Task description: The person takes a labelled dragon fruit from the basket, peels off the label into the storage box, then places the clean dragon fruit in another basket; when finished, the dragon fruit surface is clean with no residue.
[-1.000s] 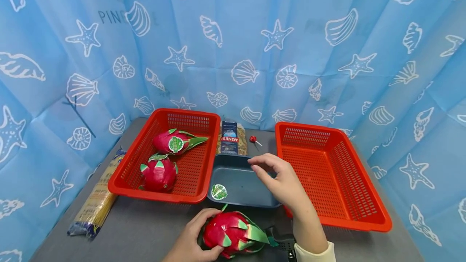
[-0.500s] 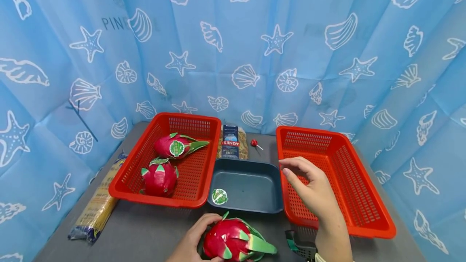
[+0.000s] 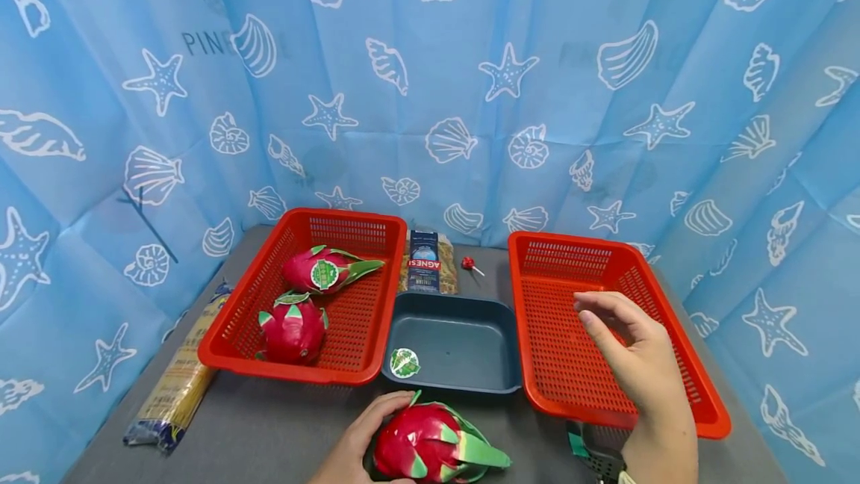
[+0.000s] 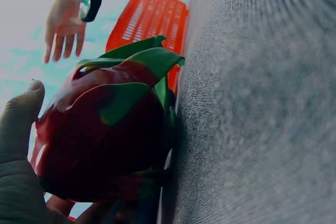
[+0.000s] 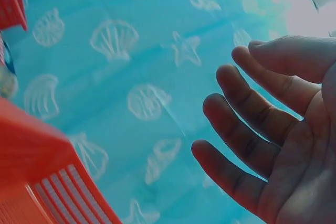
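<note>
My left hand (image 3: 356, 443) grips a red dragon fruit (image 3: 419, 443) with green leaf tips at the front of the table. In the left wrist view the thumb lies along one side of this dragon fruit (image 4: 105, 135), and the other fingers are mostly hidden beneath it. My right hand (image 3: 638, 353) hovers over the right red basket (image 3: 558, 342), holding nothing. Its fingers (image 5: 247, 135) are loosely bent and spread apart in the right wrist view. Two more dragon fruits, one with a green sticker (image 3: 322, 271) and one rounder (image 3: 293, 331), lie in the left red basket (image 3: 356, 305).
Between the baskets stands a dark blue tray (image 3: 457, 349) with a round sticker. Behind it are a pasta bag (image 3: 425, 264) and a red lollipop (image 3: 469, 264). A long spaghetti pack (image 3: 181, 379) lies at the left edge. A blue shell-patterned curtain (image 3: 430, 95) hangs behind.
My right hand has moved right, from over the dark tray to over the right basket. My left hand stays on the dragon fruit, which has hardly moved.
</note>
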`<state>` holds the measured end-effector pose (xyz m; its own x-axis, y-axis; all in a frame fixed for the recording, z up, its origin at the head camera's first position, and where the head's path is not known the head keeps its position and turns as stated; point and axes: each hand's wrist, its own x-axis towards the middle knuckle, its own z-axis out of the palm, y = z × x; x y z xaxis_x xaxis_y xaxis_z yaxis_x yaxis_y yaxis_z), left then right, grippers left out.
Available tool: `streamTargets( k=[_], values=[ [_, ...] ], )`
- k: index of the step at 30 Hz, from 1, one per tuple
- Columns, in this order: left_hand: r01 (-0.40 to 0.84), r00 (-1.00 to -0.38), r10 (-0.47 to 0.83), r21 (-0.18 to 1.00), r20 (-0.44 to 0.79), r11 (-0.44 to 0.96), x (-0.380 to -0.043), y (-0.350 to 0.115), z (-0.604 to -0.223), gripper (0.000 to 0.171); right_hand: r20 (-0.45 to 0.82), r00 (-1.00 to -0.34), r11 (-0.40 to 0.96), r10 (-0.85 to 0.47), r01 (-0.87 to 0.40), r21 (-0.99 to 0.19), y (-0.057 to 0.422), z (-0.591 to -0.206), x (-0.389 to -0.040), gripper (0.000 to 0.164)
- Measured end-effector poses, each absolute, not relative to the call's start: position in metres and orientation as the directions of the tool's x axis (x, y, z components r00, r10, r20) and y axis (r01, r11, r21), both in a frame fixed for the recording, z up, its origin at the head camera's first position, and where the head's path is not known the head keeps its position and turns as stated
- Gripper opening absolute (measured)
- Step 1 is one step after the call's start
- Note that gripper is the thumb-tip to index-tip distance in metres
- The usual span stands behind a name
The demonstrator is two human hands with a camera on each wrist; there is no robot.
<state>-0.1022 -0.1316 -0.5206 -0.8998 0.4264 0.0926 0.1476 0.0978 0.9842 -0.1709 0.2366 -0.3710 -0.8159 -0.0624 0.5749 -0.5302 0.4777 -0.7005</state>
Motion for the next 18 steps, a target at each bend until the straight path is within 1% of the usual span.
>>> streamTargets(
  k=[2,7,13,16,18],
  values=[
    [0.121,-0.903,0.423,0.987,0.066,0.104,-0.102,-0.131,-0.519,0.075,0.565,-0.824,0.474,-0.033,-0.511,-0.717,0.246,-0.372,-0.17,0.031],
    [0.109,-0.901,0.43,0.989,0.054,0.104,-0.101,-0.13,-0.516,0.075,0.542,-0.839,0.503,0.048,-0.448,-0.739,0.271,-0.375,-0.167,0.03],
    [0.079,-0.897,0.442,0.992,0.029,0.095,-0.1,-0.13,-0.515,0.076,0.487,-0.859,0.541,0.157,-0.338,-0.77,0.299,-0.382,-0.159,0.034],
    [0.086,-0.895,0.444,0.992,0.034,0.097,-0.1,-0.13,-0.515,0.075,0.439,-0.88,0.502,0.184,-0.3,-0.811,0.314,-0.387,-0.154,0.036],
    [0.114,-0.893,0.447,0.988,0.058,0.099,-0.1,-0.13,-0.517,0.076,0.386,-0.903,0.445,0.188,-0.271,-0.853,0.326,-0.391,-0.15,0.037]
  ],
)
